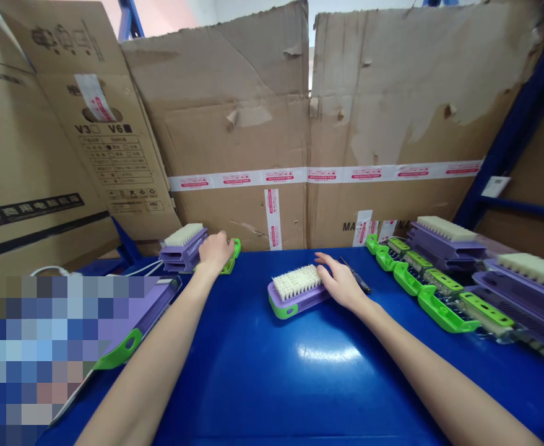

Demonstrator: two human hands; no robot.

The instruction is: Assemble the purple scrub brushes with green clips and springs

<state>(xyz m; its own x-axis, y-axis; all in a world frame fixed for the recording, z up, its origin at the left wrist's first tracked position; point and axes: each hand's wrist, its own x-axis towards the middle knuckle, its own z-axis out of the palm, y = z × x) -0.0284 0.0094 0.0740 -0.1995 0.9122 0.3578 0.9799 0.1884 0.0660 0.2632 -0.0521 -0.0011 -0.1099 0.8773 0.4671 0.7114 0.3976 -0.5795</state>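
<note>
A purple brush head with cream bristles (pixel 299 282) and a green end lies bristles up on the blue table. At its right end is my right hand (pixel 343 285), fingers spread and thumb against the brush's edge. My left hand (pixel 216 251) is farther back on the left, fingers curled downward between a stack of purple brush bodies (pixel 184 248) and bright green plastic parts (pixel 235 251). Its fingertips are hidden, so what they hold cannot be made out. Beside my right hand lies a dark, slim tool (pixel 361 282), partly covered by the hand.
Green end pieces (pixel 406 279) and green-and-cream strips (pixel 443 279) line the right side. Beyond them are purple brush stacks (pixel 448 241). A purple panel with a green corner (pixel 123 350) is at left, beside a blurred area. Cardboard walls (pixel 234 136) enclose the back.
</note>
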